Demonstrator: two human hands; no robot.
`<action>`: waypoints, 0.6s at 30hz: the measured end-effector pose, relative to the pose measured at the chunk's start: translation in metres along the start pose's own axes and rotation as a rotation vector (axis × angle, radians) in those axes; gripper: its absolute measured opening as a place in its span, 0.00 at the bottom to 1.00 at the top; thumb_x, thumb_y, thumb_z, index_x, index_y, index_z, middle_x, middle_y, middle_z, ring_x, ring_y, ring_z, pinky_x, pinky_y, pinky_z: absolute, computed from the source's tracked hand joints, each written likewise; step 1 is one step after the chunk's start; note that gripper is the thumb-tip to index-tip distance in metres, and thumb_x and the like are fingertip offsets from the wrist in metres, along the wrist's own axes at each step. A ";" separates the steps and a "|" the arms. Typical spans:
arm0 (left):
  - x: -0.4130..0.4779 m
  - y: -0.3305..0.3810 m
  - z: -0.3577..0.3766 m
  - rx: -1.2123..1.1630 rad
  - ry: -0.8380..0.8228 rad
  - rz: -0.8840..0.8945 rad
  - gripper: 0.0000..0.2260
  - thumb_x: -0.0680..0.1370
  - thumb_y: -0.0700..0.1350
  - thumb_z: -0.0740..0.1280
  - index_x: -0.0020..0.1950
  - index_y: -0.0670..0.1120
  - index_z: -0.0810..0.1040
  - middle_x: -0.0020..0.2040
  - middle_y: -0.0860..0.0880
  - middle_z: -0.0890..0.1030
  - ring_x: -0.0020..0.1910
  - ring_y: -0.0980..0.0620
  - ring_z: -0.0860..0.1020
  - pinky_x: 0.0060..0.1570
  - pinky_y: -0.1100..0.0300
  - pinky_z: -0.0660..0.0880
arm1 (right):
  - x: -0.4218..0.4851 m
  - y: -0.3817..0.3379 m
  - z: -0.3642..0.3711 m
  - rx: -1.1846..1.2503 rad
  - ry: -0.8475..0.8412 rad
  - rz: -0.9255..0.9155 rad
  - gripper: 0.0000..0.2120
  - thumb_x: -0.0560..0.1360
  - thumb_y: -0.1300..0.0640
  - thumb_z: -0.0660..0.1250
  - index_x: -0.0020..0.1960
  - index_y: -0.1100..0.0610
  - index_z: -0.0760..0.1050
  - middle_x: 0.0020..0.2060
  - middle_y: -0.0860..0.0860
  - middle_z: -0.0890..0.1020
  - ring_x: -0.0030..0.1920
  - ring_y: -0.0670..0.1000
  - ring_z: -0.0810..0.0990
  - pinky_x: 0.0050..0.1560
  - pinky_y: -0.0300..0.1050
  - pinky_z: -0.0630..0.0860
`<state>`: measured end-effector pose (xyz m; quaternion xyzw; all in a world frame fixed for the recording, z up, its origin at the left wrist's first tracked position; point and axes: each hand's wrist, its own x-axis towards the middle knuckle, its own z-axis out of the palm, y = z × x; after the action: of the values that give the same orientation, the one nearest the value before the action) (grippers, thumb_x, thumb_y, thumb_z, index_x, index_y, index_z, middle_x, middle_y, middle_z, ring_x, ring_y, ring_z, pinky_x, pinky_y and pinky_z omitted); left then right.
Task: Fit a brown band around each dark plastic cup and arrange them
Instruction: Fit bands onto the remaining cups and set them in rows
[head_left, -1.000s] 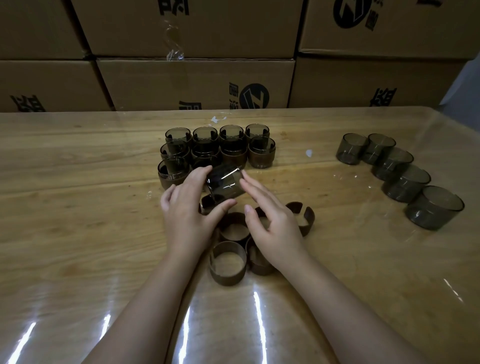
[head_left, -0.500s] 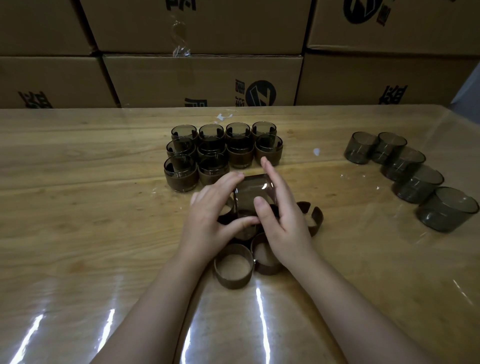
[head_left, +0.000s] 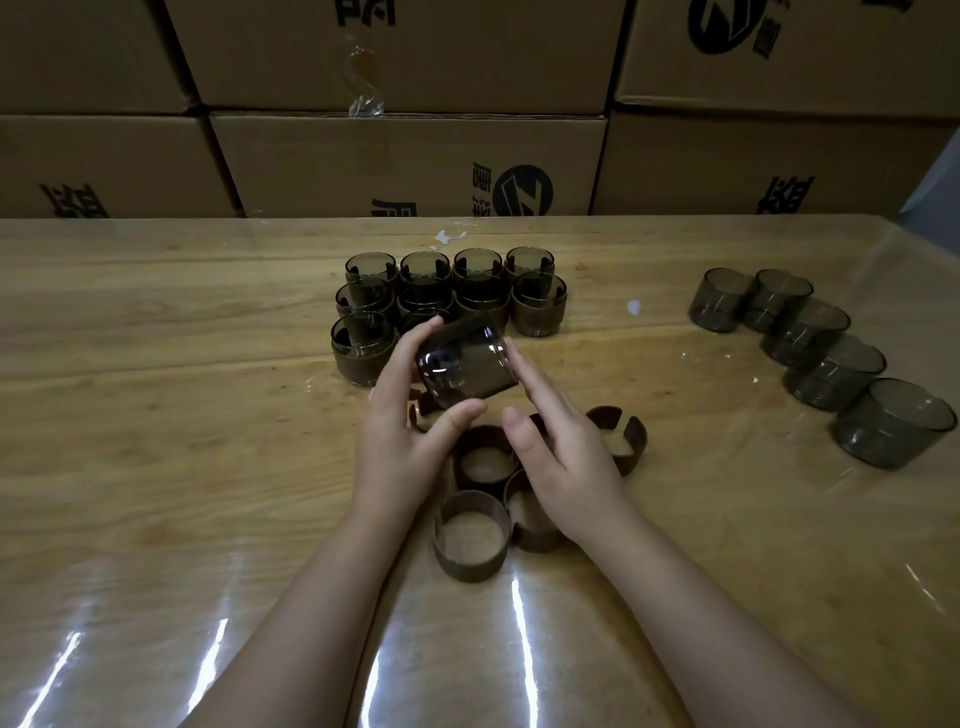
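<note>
In the head view, the dark cup (head_left: 467, 364) has tipped over since half a second ago. Then it stood nearly upright, low between both hands and right over the bands. Now it is lifted and tilted, its base turned toward the camera and its mouth facing away.

The left hand (head_left: 405, 431) grips it, fingers curled over the upper side and thumb under the lower edge. The right hand (head_left: 566, 452) has let go its thumb hold. Its fingers now lie straight along the cup's right side and only touch it, with the thumb just below and apart, so this hand is not clasping anything.

The cup wears no band yet. The turn looks like a re-orientation before it is pushed into a band, so this cup's fitting has not begun.

The loose brown bands (head_left: 470, 538) lie in the same cluster on the table (head_left: 156, 415) under and just in front of the hands, one partly hidden behind the left thumb. The banded cups (head_left: 537, 312) stand grouped just beyond the hands, as before. The curved row of bare cups (head_left: 836, 371) waits well apart on the right, also unchanged. Cardboard boxes (head_left: 405, 161) are stacked behind the table.
</note>
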<state>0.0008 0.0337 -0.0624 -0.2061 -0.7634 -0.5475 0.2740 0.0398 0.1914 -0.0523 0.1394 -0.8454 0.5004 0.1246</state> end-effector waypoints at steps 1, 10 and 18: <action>0.000 -0.001 0.000 -0.003 0.016 -0.005 0.28 0.73 0.56 0.69 0.71 0.56 0.65 0.67 0.68 0.70 0.66 0.61 0.72 0.62 0.62 0.71 | 0.000 -0.001 0.000 -0.003 -0.002 -0.004 0.32 0.76 0.37 0.52 0.77 0.48 0.56 0.74 0.39 0.61 0.74 0.35 0.57 0.71 0.31 0.57; 0.001 -0.009 0.001 0.030 0.032 -0.157 0.29 0.71 0.61 0.68 0.69 0.55 0.65 0.65 0.53 0.74 0.62 0.53 0.74 0.60 0.58 0.72 | -0.001 -0.002 -0.001 -0.053 -0.004 -0.078 0.26 0.79 0.47 0.60 0.75 0.46 0.58 0.70 0.32 0.60 0.71 0.30 0.56 0.68 0.25 0.55; 0.000 -0.003 0.003 0.180 -0.049 -0.145 0.32 0.70 0.58 0.70 0.71 0.49 0.68 0.60 0.64 0.69 0.55 0.65 0.70 0.59 0.52 0.73 | -0.002 -0.003 -0.001 -0.025 0.047 -0.110 0.27 0.77 0.45 0.58 0.74 0.50 0.60 0.72 0.39 0.64 0.73 0.36 0.60 0.70 0.31 0.59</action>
<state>-0.0019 0.0353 -0.0650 -0.1385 -0.8288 -0.4898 0.2323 0.0428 0.1908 -0.0506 0.1723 -0.8395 0.4853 0.1735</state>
